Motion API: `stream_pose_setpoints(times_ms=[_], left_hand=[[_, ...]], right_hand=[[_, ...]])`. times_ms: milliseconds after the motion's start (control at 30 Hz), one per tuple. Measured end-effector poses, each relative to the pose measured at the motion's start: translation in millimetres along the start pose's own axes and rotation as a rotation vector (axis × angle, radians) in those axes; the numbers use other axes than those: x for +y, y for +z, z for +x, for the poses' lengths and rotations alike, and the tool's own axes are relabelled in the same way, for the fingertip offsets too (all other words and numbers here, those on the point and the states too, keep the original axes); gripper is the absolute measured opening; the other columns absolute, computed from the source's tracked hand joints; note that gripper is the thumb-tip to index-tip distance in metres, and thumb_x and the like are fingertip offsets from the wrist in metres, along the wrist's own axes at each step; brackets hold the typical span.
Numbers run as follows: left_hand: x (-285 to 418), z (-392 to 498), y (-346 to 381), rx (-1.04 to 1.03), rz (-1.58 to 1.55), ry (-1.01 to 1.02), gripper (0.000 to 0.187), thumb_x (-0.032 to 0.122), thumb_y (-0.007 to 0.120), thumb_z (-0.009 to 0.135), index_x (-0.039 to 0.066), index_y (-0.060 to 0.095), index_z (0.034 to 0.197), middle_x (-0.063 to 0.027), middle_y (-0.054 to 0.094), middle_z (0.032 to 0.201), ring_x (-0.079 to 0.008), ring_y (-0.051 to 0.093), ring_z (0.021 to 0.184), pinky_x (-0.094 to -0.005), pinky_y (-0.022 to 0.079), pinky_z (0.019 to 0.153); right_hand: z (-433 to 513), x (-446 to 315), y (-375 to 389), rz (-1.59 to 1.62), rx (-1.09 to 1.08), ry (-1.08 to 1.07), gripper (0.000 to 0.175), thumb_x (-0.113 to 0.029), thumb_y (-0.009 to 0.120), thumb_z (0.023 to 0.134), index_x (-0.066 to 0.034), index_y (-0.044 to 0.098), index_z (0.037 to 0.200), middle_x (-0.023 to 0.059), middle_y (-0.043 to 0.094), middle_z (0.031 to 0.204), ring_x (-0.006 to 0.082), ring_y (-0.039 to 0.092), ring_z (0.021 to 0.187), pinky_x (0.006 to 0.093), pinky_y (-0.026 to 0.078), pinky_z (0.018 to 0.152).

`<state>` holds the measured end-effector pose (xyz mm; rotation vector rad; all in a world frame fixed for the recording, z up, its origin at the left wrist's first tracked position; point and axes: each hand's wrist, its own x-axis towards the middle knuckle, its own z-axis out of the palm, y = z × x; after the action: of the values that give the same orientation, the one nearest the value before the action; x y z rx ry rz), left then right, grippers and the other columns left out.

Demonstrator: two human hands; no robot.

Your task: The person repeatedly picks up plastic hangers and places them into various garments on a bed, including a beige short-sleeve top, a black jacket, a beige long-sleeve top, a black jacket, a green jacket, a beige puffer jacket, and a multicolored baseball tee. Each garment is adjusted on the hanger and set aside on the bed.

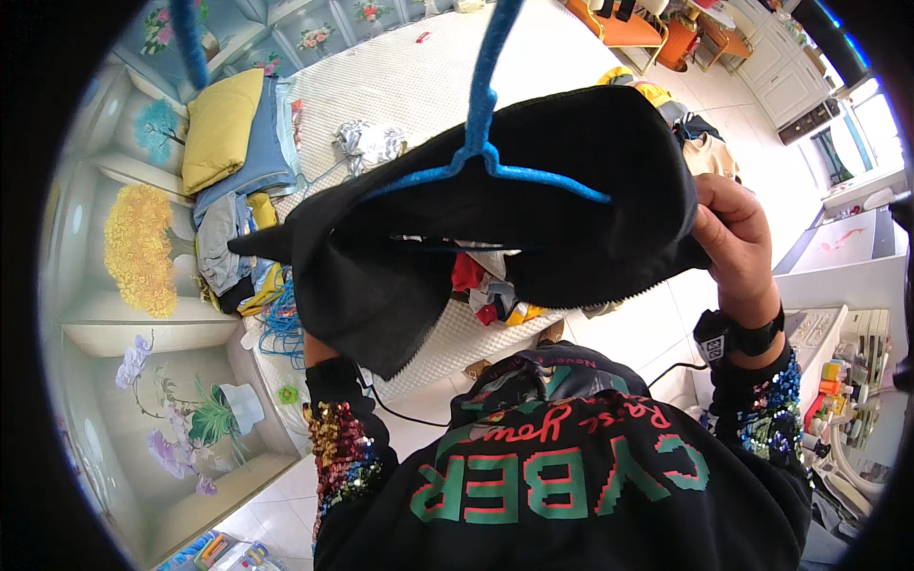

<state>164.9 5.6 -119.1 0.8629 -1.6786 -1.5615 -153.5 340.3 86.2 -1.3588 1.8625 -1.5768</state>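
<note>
A black garment with a toothed zipper edge (614, 128) is spread in front of me. My right hand (735, 235) pinches its right side between thumb and fingers. On the left, the cloth covers my left hand; just a strip of skin above the dark cuff shows, so its grip is hidden. A blue clothes hanger (478, 150) stands within the garment's opening, its arms against the black cloth and its upper part reaching to the top of the view. Through a gap in the garment, red, grey and yellow clothes (489, 289) are visible.
Behind lies a bed with a white quilted cover (428, 64), bearing a crumpled patterned cloth (368, 143). Yellow and blue pillows (225, 132), piled clothes (221, 235) and tangled blue hangers (282, 321) are at left. More clothes (714, 153) lie at upper right. A cluttered counter (821, 321) stands at right.
</note>
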Motion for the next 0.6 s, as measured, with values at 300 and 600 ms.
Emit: stream_pose_setpoints(times_ms=[300, 600], left_hand=[[-21.2, -39.8, 9.2, -0.490, 0.702, 0.136, 0.026, 0.008, 0.059, 0.090, 0.000, 0.060, 0.115, -0.0080, 0.063, 0.110, -0.0172, 0.058, 0.101, -0.0301, 0.045, 0.089], [-103.4, -15.4, 69.0, -0.134, -0.203, -0.527, 0.041, 0.011, 0.066, 0.088, -0.005, 0.055, 0.124, -0.0095, 0.063, 0.119, -0.0180, 0.059, 0.105, -0.0294, 0.044, 0.093]], right_hand=[[0.1, 0.1, -26.6, 0.163, 0.106, 0.198, 0.018, -0.017, 0.061, 0.094, 0.0005, 0.061, 0.090, 0.0001, 0.057, 0.083, 0.0093, 0.051, 0.074, 0.0224, 0.040, 0.069], [116.9, 215.2, -28.8, -0.115, 0.180, 0.505, 0.041, -0.039, 0.064, 0.091, -0.0018, 0.068, 0.109, 0.0069, 0.068, 0.095, 0.0178, 0.064, 0.086, 0.0269, 0.049, 0.078]])
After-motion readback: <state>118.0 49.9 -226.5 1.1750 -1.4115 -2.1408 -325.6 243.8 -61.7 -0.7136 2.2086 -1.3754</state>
